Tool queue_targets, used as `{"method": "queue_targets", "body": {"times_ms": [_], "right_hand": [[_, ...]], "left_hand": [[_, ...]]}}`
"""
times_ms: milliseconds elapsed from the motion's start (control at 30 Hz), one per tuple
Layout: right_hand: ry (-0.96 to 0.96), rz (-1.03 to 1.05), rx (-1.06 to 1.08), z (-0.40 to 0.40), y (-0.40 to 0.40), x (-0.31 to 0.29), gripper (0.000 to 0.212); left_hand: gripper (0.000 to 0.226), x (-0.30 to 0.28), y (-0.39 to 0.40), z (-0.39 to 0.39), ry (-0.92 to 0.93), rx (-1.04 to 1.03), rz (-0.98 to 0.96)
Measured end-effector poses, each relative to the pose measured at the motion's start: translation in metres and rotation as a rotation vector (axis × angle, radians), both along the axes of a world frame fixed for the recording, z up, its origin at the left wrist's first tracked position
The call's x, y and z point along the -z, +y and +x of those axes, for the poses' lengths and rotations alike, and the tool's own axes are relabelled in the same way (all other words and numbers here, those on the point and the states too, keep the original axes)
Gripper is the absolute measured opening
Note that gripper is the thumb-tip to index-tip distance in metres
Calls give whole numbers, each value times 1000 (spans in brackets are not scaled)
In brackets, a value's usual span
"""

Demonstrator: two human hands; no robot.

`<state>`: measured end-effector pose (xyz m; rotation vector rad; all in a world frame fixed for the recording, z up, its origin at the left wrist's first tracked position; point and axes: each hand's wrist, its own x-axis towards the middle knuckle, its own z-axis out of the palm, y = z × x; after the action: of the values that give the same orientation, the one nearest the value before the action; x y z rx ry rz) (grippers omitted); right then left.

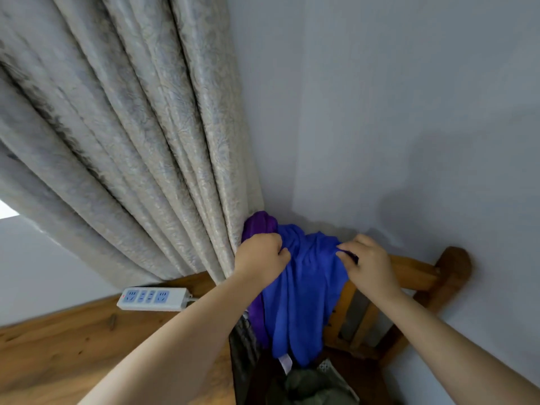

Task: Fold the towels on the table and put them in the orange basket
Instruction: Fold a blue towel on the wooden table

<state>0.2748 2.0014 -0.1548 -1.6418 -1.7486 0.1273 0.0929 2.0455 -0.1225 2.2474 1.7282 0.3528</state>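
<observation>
**Q:** Both hands are seen where, and in what state?

**R:** Each is laid on the blue towel (304, 287), at its upper edge. By the left hand (261, 256) a bunch of cloth is gripped in curled fingers near the curtain (131, 141). By the right hand (368, 263) the opposite part of the edge is pinched between thumb and fingertips, close to the wall (394, 112).

**Q:** How is the towel placed relative to them?

**R:** It is draped over the top rail of a wooden chair (415, 270), so its long axis runs downward from the hands toward the camera. Its lower hem, with a white tag, hangs well below both wrists. A purple towel (258, 225) is tucked beside and partly behind it, touching the left hand's side and the curtain.

**Q:** Which hand is nearer the work?

**R:** Neither can be called nearer; the top edge is spanned between them, left and right. It may be judged that the cloth must be lifted up and drawn toward the body, then carried left to the table (58, 346), where a power strip (153, 299) lies.

**Q:** And the orange basket?

**R:** It is not seen in this view. A greenish cloth and a pale mesh object lie below the hem, but what they are cannot be told.
</observation>
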Motion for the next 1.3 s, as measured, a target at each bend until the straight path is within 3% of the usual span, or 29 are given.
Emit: {"method": "queue_targets", "body": {"times_ms": [200, 500, 733, 933, 1300], "right_hand": [[51, 135, 138, -4, -47, -45, 9], [124, 259, 56, -100, -160, -129, 10], [133, 238, -62, -206, -219, -156, 13], [157, 119, -193, -295, -244, -136, 14], [-16, -294, -478, -399, -193, -44, 18]], "left_hand": [[39, -31, -43, 1, -257, 11, 26], [38, -91, -165, -96, -461, -127, 155], [30, -118, -254, -209, -345, -281, 269], [23, -104, -308, -317, -125, -471, 288], [16, -21, -311, -446, -8, -751, -54]]}}
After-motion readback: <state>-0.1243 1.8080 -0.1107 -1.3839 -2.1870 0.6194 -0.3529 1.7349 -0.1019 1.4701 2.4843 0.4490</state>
